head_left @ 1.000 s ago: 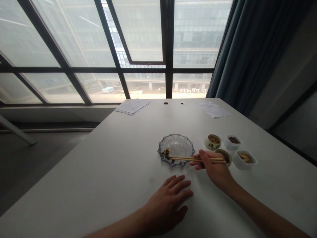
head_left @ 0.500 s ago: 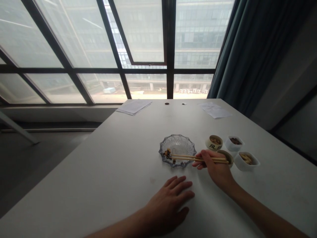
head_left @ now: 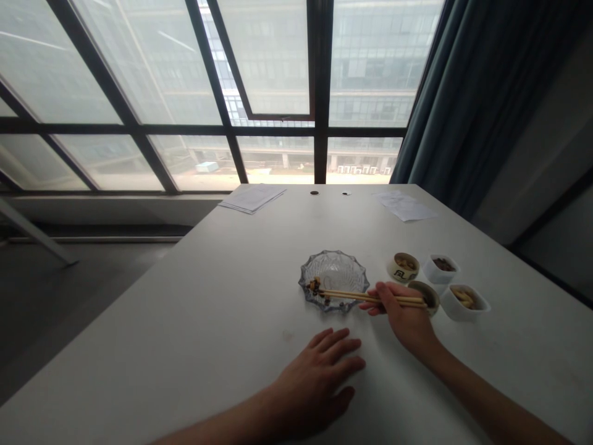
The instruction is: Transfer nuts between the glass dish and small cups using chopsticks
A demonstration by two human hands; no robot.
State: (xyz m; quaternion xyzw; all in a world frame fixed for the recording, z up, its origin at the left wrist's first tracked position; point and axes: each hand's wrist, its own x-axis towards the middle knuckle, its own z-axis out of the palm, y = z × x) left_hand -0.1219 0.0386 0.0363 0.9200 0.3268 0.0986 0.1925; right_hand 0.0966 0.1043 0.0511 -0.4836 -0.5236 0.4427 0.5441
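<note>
A pair of wooden chopsticks [head_left: 349, 296] is gripped in my right hand [head_left: 402, 311], their tips reaching left into a clear scalloped glass dish [head_left: 356, 272]. The tips touch or lie beside small brown food pieces [head_left: 314, 285] at the dish's left side; whether they pinch any, I cannot tell. More dark bits lie near its front rim. My left hand [head_left: 319, 378] rests palm down on the table in front of the dish, fingers spread and holding nothing. A round bowl [head_left: 430, 296] sits partly hidden behind my right hand.
Beyond my right hand stand a cream bowl with dark markings [head_left: 402, 271], a white tub of dark pieces [head_left: 441, 269] and a white tub of pale pieces [head_left: 464, 303]. Papers [head_left: 253, 198] and more sheets [head_left: 404, 205] lie at the white table's [head_left: 222, 296] far end, before windows.
The chopsticks have shifted only slightly, their two sticks appearing closer together at the tips. Otherwise the view has moved a little; my left hand stays in place.
</note>
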